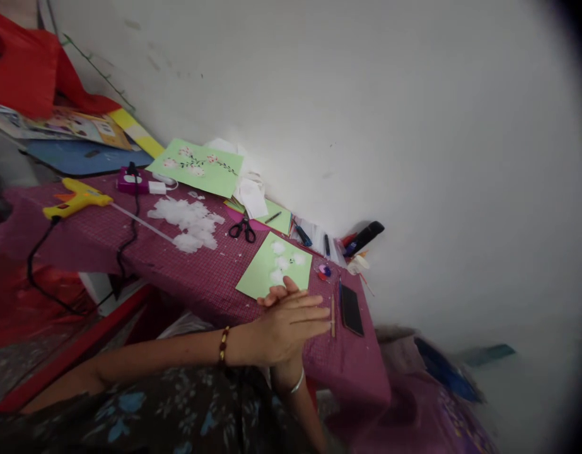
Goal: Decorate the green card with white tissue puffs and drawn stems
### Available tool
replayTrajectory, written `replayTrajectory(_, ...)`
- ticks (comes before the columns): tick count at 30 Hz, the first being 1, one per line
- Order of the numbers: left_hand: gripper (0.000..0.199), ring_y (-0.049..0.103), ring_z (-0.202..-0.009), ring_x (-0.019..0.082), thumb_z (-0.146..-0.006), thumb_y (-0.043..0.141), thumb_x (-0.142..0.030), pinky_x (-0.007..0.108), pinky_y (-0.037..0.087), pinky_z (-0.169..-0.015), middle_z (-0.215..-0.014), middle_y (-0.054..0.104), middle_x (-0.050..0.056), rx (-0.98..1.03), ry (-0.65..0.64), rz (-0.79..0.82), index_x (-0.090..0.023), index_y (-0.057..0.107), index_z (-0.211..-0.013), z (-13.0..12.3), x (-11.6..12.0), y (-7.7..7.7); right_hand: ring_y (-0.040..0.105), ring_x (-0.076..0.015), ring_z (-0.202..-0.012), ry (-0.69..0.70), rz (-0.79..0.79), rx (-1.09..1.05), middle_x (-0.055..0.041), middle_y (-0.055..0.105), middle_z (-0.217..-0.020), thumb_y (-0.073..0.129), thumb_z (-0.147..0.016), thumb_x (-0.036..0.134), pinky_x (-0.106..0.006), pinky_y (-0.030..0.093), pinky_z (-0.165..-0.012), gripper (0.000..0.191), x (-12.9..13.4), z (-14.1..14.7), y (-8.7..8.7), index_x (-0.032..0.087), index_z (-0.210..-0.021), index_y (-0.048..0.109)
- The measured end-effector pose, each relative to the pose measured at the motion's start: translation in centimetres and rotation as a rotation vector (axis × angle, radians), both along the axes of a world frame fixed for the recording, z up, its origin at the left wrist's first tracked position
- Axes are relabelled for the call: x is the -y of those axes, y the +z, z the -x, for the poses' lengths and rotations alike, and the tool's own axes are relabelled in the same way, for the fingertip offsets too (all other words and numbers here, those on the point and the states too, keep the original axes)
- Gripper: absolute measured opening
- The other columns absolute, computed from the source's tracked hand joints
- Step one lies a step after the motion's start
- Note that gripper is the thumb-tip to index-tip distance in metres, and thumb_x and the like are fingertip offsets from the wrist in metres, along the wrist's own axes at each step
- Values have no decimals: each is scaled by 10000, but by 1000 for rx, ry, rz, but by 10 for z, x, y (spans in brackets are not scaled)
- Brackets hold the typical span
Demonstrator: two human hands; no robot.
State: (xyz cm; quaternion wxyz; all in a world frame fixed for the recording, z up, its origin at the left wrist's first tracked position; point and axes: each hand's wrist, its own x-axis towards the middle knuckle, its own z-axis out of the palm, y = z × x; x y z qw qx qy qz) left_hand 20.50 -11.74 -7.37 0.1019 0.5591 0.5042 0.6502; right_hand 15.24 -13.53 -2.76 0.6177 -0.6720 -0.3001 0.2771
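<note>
My left hand (291,325), with a beaded bracelet at its wrist, lies across my right hand, its fingers stretched out. Beneath it, my right hand (279,293) shows only its fingertips, which look apart; a silver bangle circles that wrist. Palm meets palm, and nothing shows between them. Just beyond the hands is a green sheet (256,277) bearing white fluffy blossoms (281,261). Black-handled scissors (242,231) and a pile of white torn pieces (189,221) lie farther left. A thin brown stick (333,316) is right of my fingers.
On the purple table cover (210,271) are a yellow glue gun (77,197) with a cord, a purple power socket (131,181) and a dark phone (351,309). A finished-looking green flower picture (205,180) leans at the back. Pens and a black marker (366,238) lie near the wall.
</note>
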Motion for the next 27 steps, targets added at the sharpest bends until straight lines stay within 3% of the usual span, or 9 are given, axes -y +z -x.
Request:
replayTrajectory(3,507,512,-1355,298,-1013,289,-257,620,382,-1147,-1378,608,110,-43,235,78,-266,338,-1517,22,-5,-1,494,-226,-1348,216,-59,-57,-115,662,-1287,652,-824,417,-413,458,-1046,317,-7,1,-7,278,-1105,694)
replayTrajectory(5,499,473,-1388,299,-957,403,-243,614,341,-1176,-1380,618,80,-405,-18,-49,-257,461,-1452,59,-8,6,537,-201,-1290,468,-107,-285,-94,694,-1221,634,-827,432,-386,497,-994,299,-10,-5,-12,277,-1078,688)
replayTrajectory(7,416,441,-1414,262,-894,480,-263,560,201,-1250,-1372,634,-16,-521,-133,-166,-343,628,-1275,99,-14,17,602,-185,-1189,662,-137,-474,-74,724,-1116,574,-835,492,-388,517,-978,348,-12,-11,-17,241,-1052,680)
replayTrajectory(9,398,402,-1434,290,-891,465,-262,608,51,-1246,-1410,605,43,-679,-151,-321,-258,666,-1235,127,-23,30,637,-168,-1118,766,-183,-592,-51,728,-1068,489,-863,542,-407,499,-1021,424,-15,-15,-17,212,-1060,668)
replayTrajectory(11,412,356,-1459,287,-913,462,-280,601,18,-1238,-1468,548,61,-773,-164,-303,-223,637,-1281,138,-31,39,633,-144,-1135,823,-238,-682,-37,718,-1117,409,-907,549,-408,440,-1096,457,-20,-18,-15,223,-1113,654)
replayTrajectory(16,684,234,-1512,261,-967,428,-498,488,64,-1251,-1588,372,124,-939,-343,-121,-126,320,-1531,114,-19,37,582,-181,-1270,809,-309,-661,-81,618,-1355,337,-913,527,-470,381,-1132,532,-26,-22,-16,263,-1299,590)
replayTrajectory(22,755,304,-1479,335,-920,483,-591,520,236,-1214,-1573,389,152,-642,-432,-94,-156,353,-1524,76,7,38,248,-193,-1510,457,-740,-447,43,206,-1652,253,-858,546,-517,337,-1142,666,-14,-10,-19,396,-1497,368)
replayTrajectory(24,656,299,-1481,340,-948,464,-544,576,231,-1203,-1572,396,134,-566,-410,-88,-210,391,-1507,73,-2,48,338,-203,-1475,524,-743,-440,30,248,-1642,215,-887,548,-527,384,-1109,645,-17,-13,-11,411,-1501,353)
replayTrajectory(27,595,252,-1500,329,-970,432,-528,627,176,-1199,-1597,349,131,-514,-300,-48,-236,418,-1488,79,-26,65,495,-189,-1376,786,-495,-450,-49,430,-1557,230,-937,545,-481,439,-1080,607,-26,-28,3,343,-1477,419)
